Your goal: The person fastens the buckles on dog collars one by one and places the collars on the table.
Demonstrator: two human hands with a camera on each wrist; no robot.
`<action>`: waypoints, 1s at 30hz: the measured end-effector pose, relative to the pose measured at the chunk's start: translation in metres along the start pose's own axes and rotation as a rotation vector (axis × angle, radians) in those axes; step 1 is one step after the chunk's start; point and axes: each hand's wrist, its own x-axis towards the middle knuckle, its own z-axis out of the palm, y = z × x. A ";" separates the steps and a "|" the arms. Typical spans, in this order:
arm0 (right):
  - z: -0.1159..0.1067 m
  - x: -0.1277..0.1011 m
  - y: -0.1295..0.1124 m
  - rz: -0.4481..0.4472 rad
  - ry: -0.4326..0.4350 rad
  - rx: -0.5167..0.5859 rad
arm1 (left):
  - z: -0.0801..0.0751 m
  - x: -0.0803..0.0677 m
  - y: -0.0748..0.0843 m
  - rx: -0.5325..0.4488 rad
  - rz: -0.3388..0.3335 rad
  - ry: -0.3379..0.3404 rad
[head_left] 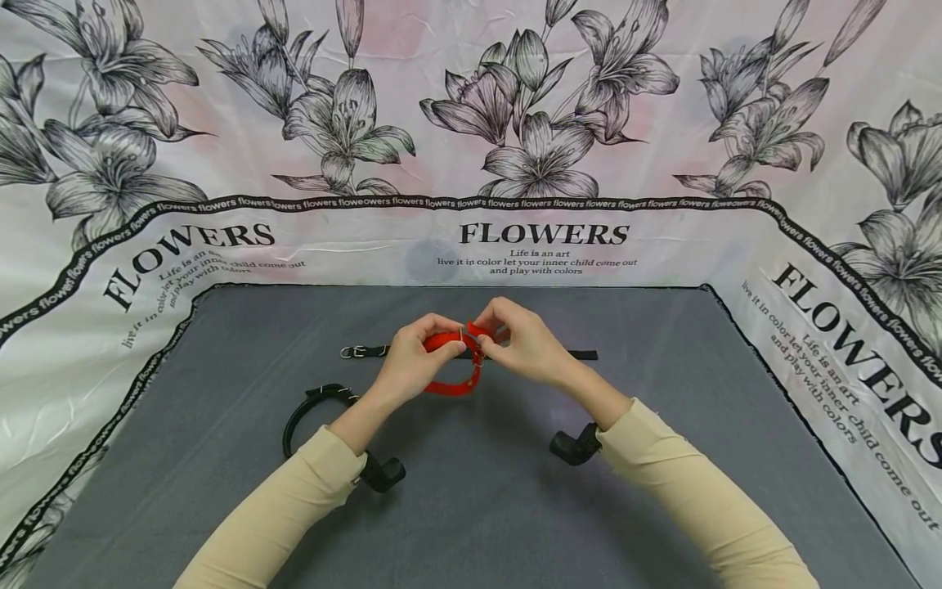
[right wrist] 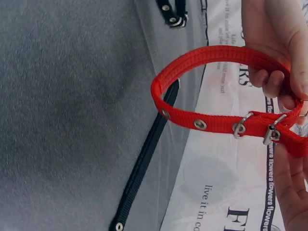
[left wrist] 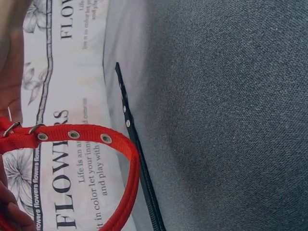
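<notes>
A red collar (head_left: 452,388) with metal eyelets and a silver buckle (right wrist: 273,134) is held up as a loop between both hands. My left hand (head_left: 414,360) pinches the band beside the buckle, fingers and thumb bent around it. At the loop's right side, my right hand (head_left: 522,339) pinches the red strap end between thumb and fingers. The strap lies through the metal fittings in the right wrist view, with several eyelets showing along the band. Behind the loop, a black collar (head_left: 586,355) lies stretched straight on the grey cloth.
A second black collar (head_left: 290,421), buckled into a ring, lies left of the left forearm and is partly hidden by it. Grey cloth (head_left: 471,507) covers the table. White flower-printed fabric (head_left: 545,254) stands behind and along the sides.
</notes>
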 end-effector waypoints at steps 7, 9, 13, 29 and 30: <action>-0.003 0.000 0.000 -0.075 -0.083 -0.046 | 0.001 -0.004 0.002 -0.002 -0.007 -0.013; -0.003 0.000 0.000 -0.088 -0.093 -0.071 | 0.001 -0.004 0.002 -0.003 -0.005 -0.014; -0.002 -0.001 0.000 -0.104 -0.090 -0.109 | 0.003 -0.005 0.002 -0.004 -0.002 -0.009; 0.009 -0.008 0.002 -0.068 0.027 0.001 | 0.001 -0.004 0.002 0.017 -0.032 0.000; 0.009 -0.009 0.002 -0.045 0.024 0.026 | 0.000 -0.004 0.003 0.019 -0.029 0.002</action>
